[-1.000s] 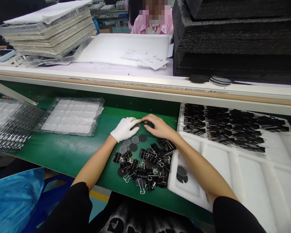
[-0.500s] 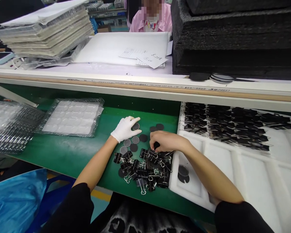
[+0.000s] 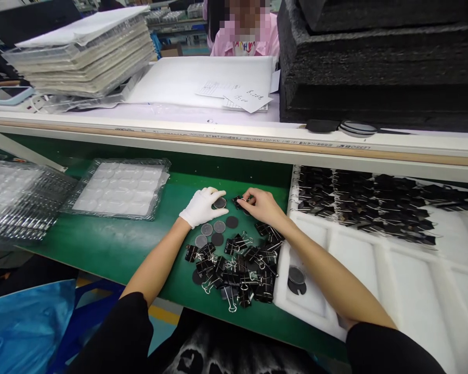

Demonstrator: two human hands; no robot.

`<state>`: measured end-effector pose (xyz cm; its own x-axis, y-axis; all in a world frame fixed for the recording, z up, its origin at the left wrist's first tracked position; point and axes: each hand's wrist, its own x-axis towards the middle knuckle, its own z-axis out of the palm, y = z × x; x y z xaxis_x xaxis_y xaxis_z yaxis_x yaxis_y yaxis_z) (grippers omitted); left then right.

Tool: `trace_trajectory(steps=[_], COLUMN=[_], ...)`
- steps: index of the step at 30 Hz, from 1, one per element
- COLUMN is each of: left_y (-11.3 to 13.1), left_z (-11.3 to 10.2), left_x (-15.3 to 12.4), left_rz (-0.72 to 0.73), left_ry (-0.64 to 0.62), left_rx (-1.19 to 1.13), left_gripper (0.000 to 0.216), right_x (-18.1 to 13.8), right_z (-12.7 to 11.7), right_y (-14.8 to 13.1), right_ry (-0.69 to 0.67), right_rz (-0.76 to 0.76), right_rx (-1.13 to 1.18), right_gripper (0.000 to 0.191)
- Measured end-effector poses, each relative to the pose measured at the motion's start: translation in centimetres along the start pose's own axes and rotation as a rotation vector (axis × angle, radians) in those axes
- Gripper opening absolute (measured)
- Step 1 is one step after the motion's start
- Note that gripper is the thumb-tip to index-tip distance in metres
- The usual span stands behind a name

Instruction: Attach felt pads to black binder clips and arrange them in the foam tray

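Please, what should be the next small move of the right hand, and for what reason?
Probably the right hand should bring the binder clip a little left, to the edge of the dark disc: the clip is in its fingers, the gloved left hand has that disc between thumb and forefinger, and a narrow gap separates clip from disc.

I watch the bench through one head-worn camera, which faces forward and down. The left hand (image 3: 202, 208) and right hand (image 3: 263, 205) sit mid-view, fairly near; the green table (image 3: 120, 249) spreads beneath, a shelf (image 3: 234, 146) crosses above, and a co-worker (image 3: 223, 43) shows farther off at the top.
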<state>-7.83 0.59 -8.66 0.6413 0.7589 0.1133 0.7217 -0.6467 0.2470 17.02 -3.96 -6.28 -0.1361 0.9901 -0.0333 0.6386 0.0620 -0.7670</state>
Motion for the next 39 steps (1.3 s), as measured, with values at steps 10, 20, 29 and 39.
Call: trace_trajectory(steps=[10, 20, 29, 39], left_y=[0.0, 0.0, -0.4, 0.0], left_z=[0.1, -0.2, -0.3, 0.1], left_x=[0.0, -0.6, -0.5, -0.2], left_rz=[-0.008, -0.061, -0.005, -0.030], left_ry=[0.006, 0.032, -0.029, -0.009], left_rx=[0.010, 0.050, 0.072, 0.064], left_gripper=[0.055, 0.062, 0.054, 0.047], right_x=[0.7, 3.0, 7.1, 8.2], right_z=[1.0, 1.0, 3.4, 6.2], right_y=[-2.9, -4.8, -6.3, -2.3], right_ry=[-0.025, -0.063, 0.057, 0.105], right_rz=[-0.118, -0.050, 0.122, 0.176], right_rx=[-0.610, -0.625, -0.452, -0.422], right_gripper=[0.038, 0.064, 0.059, 0.058])
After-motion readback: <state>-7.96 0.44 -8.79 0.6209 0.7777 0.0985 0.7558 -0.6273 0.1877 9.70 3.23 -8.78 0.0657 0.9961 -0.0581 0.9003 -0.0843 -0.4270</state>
